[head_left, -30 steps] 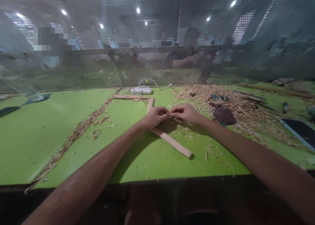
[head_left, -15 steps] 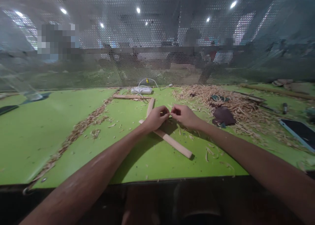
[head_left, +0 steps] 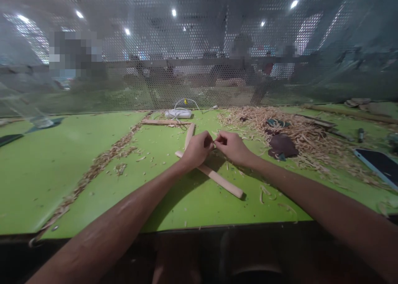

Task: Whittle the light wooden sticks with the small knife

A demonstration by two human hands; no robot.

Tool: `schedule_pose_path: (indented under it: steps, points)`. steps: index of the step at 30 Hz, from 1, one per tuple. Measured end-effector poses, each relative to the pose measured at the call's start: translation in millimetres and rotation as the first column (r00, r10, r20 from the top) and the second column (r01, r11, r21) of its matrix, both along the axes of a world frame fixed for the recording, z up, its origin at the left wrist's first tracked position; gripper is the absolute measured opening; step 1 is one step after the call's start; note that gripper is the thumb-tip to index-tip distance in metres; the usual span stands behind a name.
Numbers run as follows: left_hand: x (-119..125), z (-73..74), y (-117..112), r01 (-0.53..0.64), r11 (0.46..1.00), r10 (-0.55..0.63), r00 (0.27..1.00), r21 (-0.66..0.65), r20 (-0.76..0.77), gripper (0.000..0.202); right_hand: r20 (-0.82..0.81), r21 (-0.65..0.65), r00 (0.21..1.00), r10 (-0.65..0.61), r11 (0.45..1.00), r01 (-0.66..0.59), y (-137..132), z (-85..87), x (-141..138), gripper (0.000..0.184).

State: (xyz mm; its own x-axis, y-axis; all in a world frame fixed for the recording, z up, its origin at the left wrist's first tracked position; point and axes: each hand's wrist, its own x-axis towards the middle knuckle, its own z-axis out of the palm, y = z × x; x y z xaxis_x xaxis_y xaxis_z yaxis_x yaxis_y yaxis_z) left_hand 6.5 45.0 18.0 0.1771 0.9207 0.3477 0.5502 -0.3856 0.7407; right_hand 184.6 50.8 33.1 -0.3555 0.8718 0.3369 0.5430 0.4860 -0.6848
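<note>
My left hand and my right hand meet fingertip to fingertip over the green tabletop. Both are closed in a pinch; whatever lies between the fingertips is too small to make out. Under my left hand and wrist runs a pale rounded wooden stick, lying slantwise with its near end toward the right. A second wooden stick lies behind my left hand, its lower part hidden by that hand.
A flat wooden strip and a white power strip with a cable lie at the back. Wood shavings heap on the right around dark brown scraps. A phone rests far right. Behind stands a perforated metal screen.
My left hand has risen very slightly, with its fingertips still against those of my right hand. The sticks and the other things stay where they were.
</note>
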Motion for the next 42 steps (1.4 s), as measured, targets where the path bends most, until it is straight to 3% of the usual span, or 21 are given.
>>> schedule_pose_path:
  steps: [6, 12, 17, 23, 27, 30, 34, 39, 42]
  points:
    - [4.8, 8.7, -8.4, -0.052, 0.99, 0.087, 0.958, 0.133, -0.275, 0.015, -0.068, -0.004, 0.996, -0.056, 0.998, 0.055, -2.4, 0.5, -1.7, 0.013]
    - [9.0, 19.2, -17.2, -0.018, 0.983, 0.121, 0.813, 0.183, -0.57, 0.011, -0.173, -0.134, 0.983, -0.066, 0.99, 0.043, 5.0, -0.9, -2.2, 0.019]
    - [11.7, 17.1, -17.6, 0.016, 0.974, 0.138, 0.752, 0.227, -0.645, 0.016, -0.22, -0.167, 0.97, -0.1, 0.984, 0.064, 8.7, -4.6, -3.3, 0.02]
    - [10.9, 18.2, -15.5, -0.077, 0.973, 0.19, 0.8, 0.218, -0.568, 0.011, -0.174, -0.092, 0.975, -0.138, 0.988, 0.123, 4.8, -1.7, -3.0, 0.024]
    - [-1.1, 15.0, -3.3, -0.162, 0.964, 0.234, 0.895, 0.213, -0.379, 0.012, -0.2, -0.074, 0.961, -0.193, 0.981, 0.181, 6.8, 3.2, 2.3, 0.022]
    - [-8.9, 6.6, 7.9, -0.093, 0.986, 0.117, 0.978, 0.142, -0.173, 0.017, -0.264, -0.129, 0.947, -0.181, 0.98, 0.152, 9.9, 4.8, 7.2, 0.015]
    - [-12.6, -3.1, 15.8, -0.004, 0.999, 0.003, 1.0, 0.039, 0.009, 0.013, -0.314, -0.175, 0.942, -0.115, 0.983, 0.062, 12.8, 2.9, 11.7, 0.01]
    - [-14.9, -7.2, 18.0, 0.046, 0.999, -0.045, 0.994, -0.004, 0.1, 0.013, -0.354, -0.195, 0.932, -0.075, 0.981, 0.004, 16.3, -0.3, 13.7, 0.013]
    - [-15.3, -10.5, 19.2, 0.078, 0.997, -0.076, 0.988, -0.01, 0.131, 0.03, -0.371, -0.201, 0.928, -0.041, 0.979, -0.037, 17.7, -1.1, 13.2, 0.02]
